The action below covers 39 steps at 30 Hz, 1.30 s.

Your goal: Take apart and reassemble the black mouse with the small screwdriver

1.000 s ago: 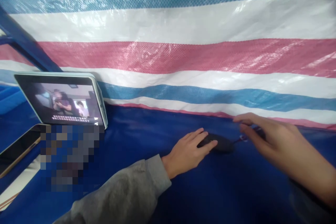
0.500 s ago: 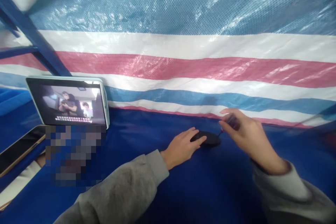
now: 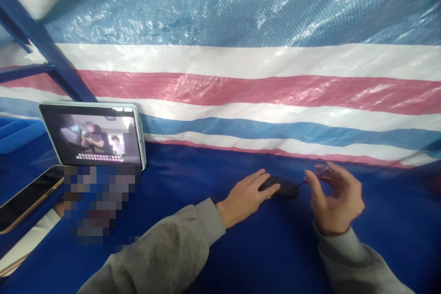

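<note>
On the dark blue surface lies a black, rounded object that looks like a computer mouse [image 3: 285,188]. My left hand [image 3: 245,196] grips its left end, thumb on the near side and fingers over the far side. My right hand [image 3: 339,202] pinches a small screwdriver [image 3: 321,174] with a see-through, purplish handle between thumb and fingers. Its thin shaft points left, and the tip is at the right end of the mouse. Whether the tip sits in a screw is too small to tell.
A tablet [image 3: 96,135] in a pale case stands at the left, playing a video. A phone [image 3: 31,200] lies nearer on the left, beside a blurred-out patch. Striped plastic sheeting [image 3: 241,87] hangs behind the surface, with a blue metal frame [image 3: 65,64] at the left.
My right hand has turned over and moved right and down, tilting the screwdriver closer to level. The view has shifted slightly; my left hand stays on the mouse.
</note>
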Available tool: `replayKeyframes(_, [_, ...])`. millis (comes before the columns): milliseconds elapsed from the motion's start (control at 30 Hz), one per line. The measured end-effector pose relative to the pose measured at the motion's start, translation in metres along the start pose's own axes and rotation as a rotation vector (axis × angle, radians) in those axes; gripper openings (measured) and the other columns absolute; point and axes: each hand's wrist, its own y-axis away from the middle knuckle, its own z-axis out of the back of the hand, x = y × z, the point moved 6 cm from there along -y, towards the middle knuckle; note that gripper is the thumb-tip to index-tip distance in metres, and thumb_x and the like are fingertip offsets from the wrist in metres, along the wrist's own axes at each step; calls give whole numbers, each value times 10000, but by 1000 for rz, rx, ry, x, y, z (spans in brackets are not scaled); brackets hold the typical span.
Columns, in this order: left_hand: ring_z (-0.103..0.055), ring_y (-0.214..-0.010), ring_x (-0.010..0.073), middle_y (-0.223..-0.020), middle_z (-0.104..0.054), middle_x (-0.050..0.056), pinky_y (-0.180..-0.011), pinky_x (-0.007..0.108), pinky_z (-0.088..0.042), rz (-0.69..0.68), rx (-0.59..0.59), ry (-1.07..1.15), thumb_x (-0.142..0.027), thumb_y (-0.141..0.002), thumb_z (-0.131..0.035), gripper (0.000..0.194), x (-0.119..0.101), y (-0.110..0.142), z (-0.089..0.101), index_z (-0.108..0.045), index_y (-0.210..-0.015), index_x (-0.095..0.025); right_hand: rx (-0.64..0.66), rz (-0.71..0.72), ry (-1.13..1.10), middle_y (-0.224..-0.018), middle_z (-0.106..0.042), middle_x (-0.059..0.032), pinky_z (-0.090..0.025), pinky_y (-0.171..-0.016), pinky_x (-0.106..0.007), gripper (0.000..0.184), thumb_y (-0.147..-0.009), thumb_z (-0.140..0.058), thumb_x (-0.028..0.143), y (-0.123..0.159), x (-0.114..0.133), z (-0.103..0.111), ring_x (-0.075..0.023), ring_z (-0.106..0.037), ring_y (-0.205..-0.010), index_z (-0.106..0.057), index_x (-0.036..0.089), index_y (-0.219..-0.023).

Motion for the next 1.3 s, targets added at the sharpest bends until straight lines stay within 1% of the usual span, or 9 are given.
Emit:
replayKeyframes(167, [-380, -1415, 269, -1433, -486, 136, -1090, 426, -464, 4, -21, -12, -199, -1007, -471, 381, 0, 0, -1, -493, -1387, -229, 52, -105, -100, -961, -680, -92, -585, -712, -399, 506, -842, -678, 308, 5, -8, -8, -218, -692, -785, -568, 154, -1311])
replayKeyframes(333, [-408, -1396, 281, -1410, -502, 130, -1064, 443, -486, 53, -47, -22, -222, -1017, -449, 371, 4, 1, 1, -487, -1386, -236, -27, -56, -54, -1005, -667, -114, -567, -772, -429, 576, -752, -769, 303, 3, -10, -10, -241, -676, -842, -605, 141, -1279])
replayKeyframes(500, [-403, -1399, 279, -1402, -504, 136, -1078, 420, -474, 73, -40, -19, -210, -1020, -438, 376, 6, 0, 3, -477, -1394, -222, 176, -120, -214, -1157, -654, -150, -552, -808, -447, 569, -917, -575, 311, -3, -4, -24, -237, -692, -864, -435, 174, -1451])
replayKeyframes(667, [-422, -1387, 279, -1380, -524, 138, -1080, 432, -474, 74, -41, -6, -215, -1011, -457, 361, 5, -1, 8, -499, -1370, -211, 148, -12, 50, -1032, -691, -118, -535, -849, -434, 642, -828, -704, 335, -9, 1, -18, -240, -666, -863, -500, 172, -1415])
replayKeyframes(767, [-424, -1386, 276, -1376, -527, 133, -1080, 436, -475, 80, -39, 4, -206, -1008, -460, 364, 5, -1, 8, -500, -1370, -213, 141, -26, 13, -1082, -704, -123, -558, -806, -404, 671, -830, -705, 334, -7, -3, -18, -236, -690, -855, -466, 179, -1438])
replayKeyframes(867, [-419, -1389, 274, -1383, -517, 133, -1092, 423, -465, 83, -46, 17, -196, -1001, -472, 378, 6, 0, 7, -497, -1377, -216, 211, -78, -7, -1167, -698, -119, -573, -776, -391, 652, -887, -635, 337, -2, -7, -21, -219, -721, -812, -398, 210, -1481])
replayKeyframes(967, [-412, -1394, 268, -1387, -512, 135, -1111, 411, -446, 87, -46, 28, -194, -1000, -476, 381, 7, 0, 6, -498, -1380, -213, 240, -92, 43, -1103, -724, -99, -579, -741, -374, 659, -905, -612, 340, 0, -7, -21, -215, -736, -752, -361, 226, -1504])
replayKeyframes(1067, [-417, -1392, 264, -1385, -517, 132, -1106, 420, -453, 94, -44, 38, -200, -1006, -464, 375, 7, 0, 5, -498, -1379, -215, 206, -87, 63, -1033, -735, -90, -584, -726, -367, 661, -891, -634, 344, -1, -6, -18, -208, -734, -717, -387, 216, -1491])
replayKeyframes(1300, [-417, -1391, 269, -1395, -509, 135, -1097, 428, -463, 98, -38, 52, -204, -1006, -467, 372, 7, 0, 6, -497, -1376, -211, 24, -149, -108, -1076, -672, -102, -608, -663, -356, 672, -833, -706, 334, -8, -3, -6, -171, -703, -695, -449, 194, -1438])
